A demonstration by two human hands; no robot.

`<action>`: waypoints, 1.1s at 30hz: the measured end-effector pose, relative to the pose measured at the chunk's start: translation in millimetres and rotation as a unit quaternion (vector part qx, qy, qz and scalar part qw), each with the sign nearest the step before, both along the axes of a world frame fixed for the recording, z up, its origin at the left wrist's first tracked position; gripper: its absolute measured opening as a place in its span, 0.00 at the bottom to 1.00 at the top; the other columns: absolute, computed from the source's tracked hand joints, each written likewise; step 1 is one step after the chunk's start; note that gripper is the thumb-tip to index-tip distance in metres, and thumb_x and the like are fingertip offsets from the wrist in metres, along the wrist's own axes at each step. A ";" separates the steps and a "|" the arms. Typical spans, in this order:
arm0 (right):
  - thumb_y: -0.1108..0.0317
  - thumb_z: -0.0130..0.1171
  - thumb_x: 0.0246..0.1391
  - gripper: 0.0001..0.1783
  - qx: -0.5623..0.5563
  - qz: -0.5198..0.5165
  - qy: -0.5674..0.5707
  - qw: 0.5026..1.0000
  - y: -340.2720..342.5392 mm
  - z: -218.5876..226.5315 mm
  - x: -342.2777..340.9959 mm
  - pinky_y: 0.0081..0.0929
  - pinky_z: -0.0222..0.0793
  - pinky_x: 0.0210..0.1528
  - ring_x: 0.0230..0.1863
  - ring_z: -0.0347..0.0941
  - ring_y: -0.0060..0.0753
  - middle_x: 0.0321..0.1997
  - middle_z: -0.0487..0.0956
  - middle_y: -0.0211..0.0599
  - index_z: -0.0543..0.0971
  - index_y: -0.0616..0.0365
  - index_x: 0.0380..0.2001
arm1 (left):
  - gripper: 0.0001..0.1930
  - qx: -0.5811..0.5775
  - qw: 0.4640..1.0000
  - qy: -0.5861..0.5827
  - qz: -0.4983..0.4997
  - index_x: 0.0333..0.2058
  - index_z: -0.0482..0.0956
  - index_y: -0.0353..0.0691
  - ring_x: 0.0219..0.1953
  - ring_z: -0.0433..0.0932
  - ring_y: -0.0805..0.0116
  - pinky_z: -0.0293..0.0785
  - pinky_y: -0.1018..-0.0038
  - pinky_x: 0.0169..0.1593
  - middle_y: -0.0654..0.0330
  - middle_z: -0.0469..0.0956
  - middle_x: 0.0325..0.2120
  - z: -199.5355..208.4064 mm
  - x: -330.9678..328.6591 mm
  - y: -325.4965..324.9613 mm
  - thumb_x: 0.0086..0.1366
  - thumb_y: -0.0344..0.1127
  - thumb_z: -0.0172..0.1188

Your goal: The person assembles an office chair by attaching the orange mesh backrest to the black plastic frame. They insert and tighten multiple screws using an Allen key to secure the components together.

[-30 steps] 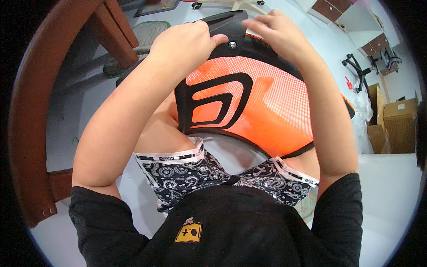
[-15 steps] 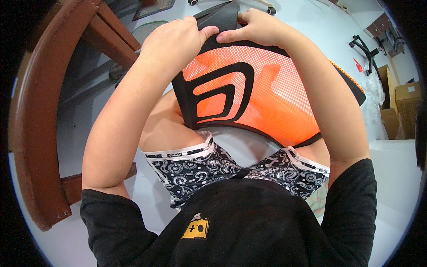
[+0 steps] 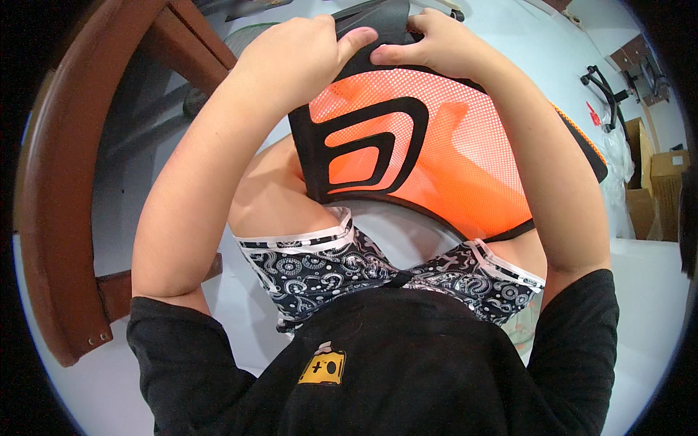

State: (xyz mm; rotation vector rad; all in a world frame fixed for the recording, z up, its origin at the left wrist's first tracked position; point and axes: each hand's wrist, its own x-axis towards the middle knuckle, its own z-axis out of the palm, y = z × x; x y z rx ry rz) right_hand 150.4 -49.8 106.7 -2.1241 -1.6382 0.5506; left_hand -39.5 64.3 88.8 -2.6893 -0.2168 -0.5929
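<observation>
An orange mesh chair back [image 3: 472, 160] with a black frame and looped black bars leans across my legs. Both my hands are at its far edge, where a dark grey-black flat piece [image 3: 385, 23] shows between them. My left hand [image 3: 313, 54] is closed over that edge on the left, its thumb lying along the near side. My right hand [image 3: 429, 51] grips the edge on the right, with the thumb pointing toward the left thumb. The fingers of both hands are mostly hidden behind the edge, so what lies under them cannot be seen.
A brown wooden chair frame [image 3: 62, 189] curves along my left side. On the right lie a black wheeled chair base [image 3: 605, 94], clear plastic wrap [image 3: 618, 163] and cardboard boxes [image 3: 665, 182]. A caster [image 3: 456, 14] shows beyond my right hand.
The chair back and both hands sit slightly farther right in view. My left thumb has lifted a little; both hands keep their hold.
</observation>
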 end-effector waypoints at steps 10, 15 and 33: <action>0.41 0.69 0.39 0.35 0.058 0.009 -0.063 0.996 13.0 -25.6 10.4 0.25 0.72 0.40 0.35 0.78 0.33 0.29 0.80 0.45 0.81 0.68 0.34 | 0.16 -0.512 0.786 -0.293 -0.187 0.28 0.75 0.34 0.24 0.66 0.73 0.59 0.79 0.28 0.62 0.69 0.20 15.0 -86.9 -73.5 0.67 0.41 0.49; 0.46 0.68 0.42 0.34 -0.021 -0.023 0.047 0.998 -4.4 11.1 -8.8 0.32 0.70 0.49 0.44 0.77 0.42 0.41 0.81 0.49 0.79 0.66 0.43 | 0.15 -0.618 0.664 -0.421 0.009 0.42 0.71 0.30 0.33 0.72 0.75 0.70 0.80 0.36 0.58 0.74 0.34 -83.3 -80.9 -100.7 0.60 0.32 0.63; 0.58 0.65 0.49 0.29 0.000 -0.092 0.096 0.991 -11.6 17.9 -45.5 0.30 0.68 0.53 0.47 0.75 0.40 0.47 0.78 0.51 0.73 0.66 0.50 | 0.25 -0.651 0.566 -0.476 -0.170 0.58 0.62 0.30 0.50 0.71 0.68 0.67 0.74 0.55 0.56 0.72 0.48 -92.2 -23.5 -20.8 0.65 0.31 0.57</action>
